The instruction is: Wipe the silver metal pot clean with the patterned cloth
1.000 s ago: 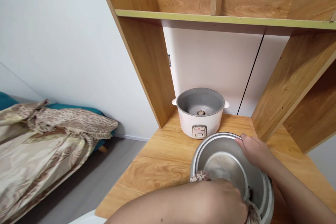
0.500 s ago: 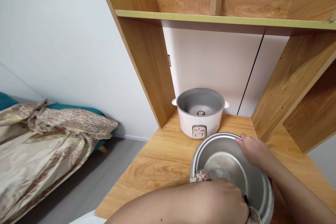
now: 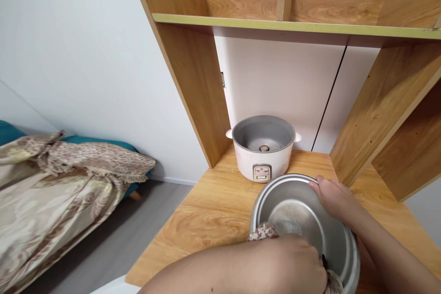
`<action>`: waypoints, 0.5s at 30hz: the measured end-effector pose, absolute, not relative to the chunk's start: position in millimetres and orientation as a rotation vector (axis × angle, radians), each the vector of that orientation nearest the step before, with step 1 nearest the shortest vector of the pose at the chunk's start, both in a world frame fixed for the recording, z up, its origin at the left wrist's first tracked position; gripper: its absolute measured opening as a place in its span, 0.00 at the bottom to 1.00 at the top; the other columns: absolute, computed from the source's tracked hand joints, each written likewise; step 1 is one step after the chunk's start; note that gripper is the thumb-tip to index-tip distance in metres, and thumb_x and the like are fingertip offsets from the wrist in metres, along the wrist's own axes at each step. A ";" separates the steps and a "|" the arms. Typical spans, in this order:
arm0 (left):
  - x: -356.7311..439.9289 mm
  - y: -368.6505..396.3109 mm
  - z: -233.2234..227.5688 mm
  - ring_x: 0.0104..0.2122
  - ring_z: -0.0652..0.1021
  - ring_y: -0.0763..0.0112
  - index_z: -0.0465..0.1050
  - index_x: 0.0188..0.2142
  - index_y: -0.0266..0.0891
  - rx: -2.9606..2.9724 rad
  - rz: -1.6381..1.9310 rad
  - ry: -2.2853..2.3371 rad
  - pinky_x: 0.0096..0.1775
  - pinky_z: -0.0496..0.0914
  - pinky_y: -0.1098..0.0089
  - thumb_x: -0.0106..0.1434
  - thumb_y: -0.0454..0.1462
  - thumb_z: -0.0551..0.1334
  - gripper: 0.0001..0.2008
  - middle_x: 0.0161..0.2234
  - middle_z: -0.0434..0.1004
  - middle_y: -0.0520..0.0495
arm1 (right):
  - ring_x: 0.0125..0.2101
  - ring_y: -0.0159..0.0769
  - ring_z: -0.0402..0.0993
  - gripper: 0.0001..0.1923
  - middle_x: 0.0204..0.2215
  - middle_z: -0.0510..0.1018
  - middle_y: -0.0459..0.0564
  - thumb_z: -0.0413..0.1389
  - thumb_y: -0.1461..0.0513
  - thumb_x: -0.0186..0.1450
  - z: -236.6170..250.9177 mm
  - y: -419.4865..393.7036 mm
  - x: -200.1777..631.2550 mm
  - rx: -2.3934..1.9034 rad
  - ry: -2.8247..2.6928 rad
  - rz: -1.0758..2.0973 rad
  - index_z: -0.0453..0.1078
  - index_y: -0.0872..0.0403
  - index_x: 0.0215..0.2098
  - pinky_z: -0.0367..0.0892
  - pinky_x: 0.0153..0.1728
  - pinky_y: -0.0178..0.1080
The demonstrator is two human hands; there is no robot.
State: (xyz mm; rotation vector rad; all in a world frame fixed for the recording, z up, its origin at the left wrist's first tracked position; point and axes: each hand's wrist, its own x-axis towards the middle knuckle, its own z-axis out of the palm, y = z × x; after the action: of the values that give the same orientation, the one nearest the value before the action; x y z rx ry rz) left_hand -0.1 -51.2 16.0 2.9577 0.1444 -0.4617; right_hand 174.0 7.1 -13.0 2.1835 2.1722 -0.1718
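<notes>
Head view, one moment. Metal inner pot [image 3: 303, 220] sits on the wooden desk top [image 3: 210, 211], near its front right part, mouth tilted toward the camera.

Right hand [image 3: 336, 200]: fingers curled over the far right rim of the inner pot, gripping it; thumb lies along the rim edge.

Left hand [image 3: 292, 264]: closed into a fist around a patterned cloth [image 3: 263, 231], pressed at the near inside wall of the inner pot. A corner of the cloth sticks out over the left rim; another bit shows at the lower right, under the knuckles. The left forearm crosses the bottom of the frame and hides the near rim and part of the pot's floor.

Surroundings:
- Rice cooker body [image 3: 263, 149], white, lid off and liner out, heating plate visible at its bottom; stands behind the inner pot, just beyond it, against the back panel. Switch panel faces the camera.
- Wooden shelf frame [image 3: 193, 78] rises on the left of the cooker; a second upright stands on the right, close beside the right hand. A shelf board [image 3: 292, 25] runs across above.
- Bed with a patterned blanket [image 3: 58, 183] at far left, on the floor side, well apart from the desk
</notes>
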 end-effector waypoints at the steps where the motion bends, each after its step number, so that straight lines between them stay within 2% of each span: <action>1: -0.3 -51.4 17.7 0.18 0.72 0.72 0.74 0.26 0.34 2.961 -0.455 0.152 0.18 0.57 0.69 0.62 0.35 0.58 0.10 0.24 0.78 0.46 | 0.39 0.49 0.77 0.24 0.35 0.80 0.59 0.34 0.52 0.73 -12.8 7.2 173.8 2.183 2.172 -0.172 0.68 0.54 0.40 0.60 0.33 0.41; 6: 0.7 -51.4 15.1 0.20 0.74 0.70 0.74 0.27 0.35 2.948 -0.501 0.163 0.18 0.57 0.69 0.63 0.35 0.56 0.11 0.25 0.79 0.46 | 0.39 0.48 0.78 0.24 0.35 0.80 0.59 0.34 0.51 0.74 -12.8 7.3 173.9 2.190 2.168 -0.179 0.67 0.54 0.41 0.60 0.33 0.41; 10: 4.0 -50.6 8.8 0.21 0.75 0.67 0.76 0.34 0.33 2.879 -0.586 0.218 0.18 0.58 0.68 0.63 0.37 0.55 0.12 0.28 0.80 0.44 | 0.38 0.48 0.78 0.24 0.34 0.80 0.58 0.34 0.51 0.73 -12.3 6.7 174.1 2.192 2.169 -0.171 0.67 0.54 0.40 0.59 0.32 0.40; 15: 7.8 -48.8 3.3 0.23 0.77 0.66 0.77 0.35 0.32 2.804 -0.708 0.209 0.19 0.61 0.69 0.60 0.35 0.57 0.11 0.31 0.82 0.41 | 0.39 0.47 0.77 0.24 0.36 0.80 0.59 0.34 0.52 0.73 -10.2 6.0 172.8 2.197 2.165 -0.186 0.67 0.54 0.41 0.60 0.33 0.40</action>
State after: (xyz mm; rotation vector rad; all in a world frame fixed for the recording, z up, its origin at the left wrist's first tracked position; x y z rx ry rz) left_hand 7.8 -48.8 3.3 2.8043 0.2089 -0.7078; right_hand 172.8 6.0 -10.2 2.1965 2.1645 -0.1864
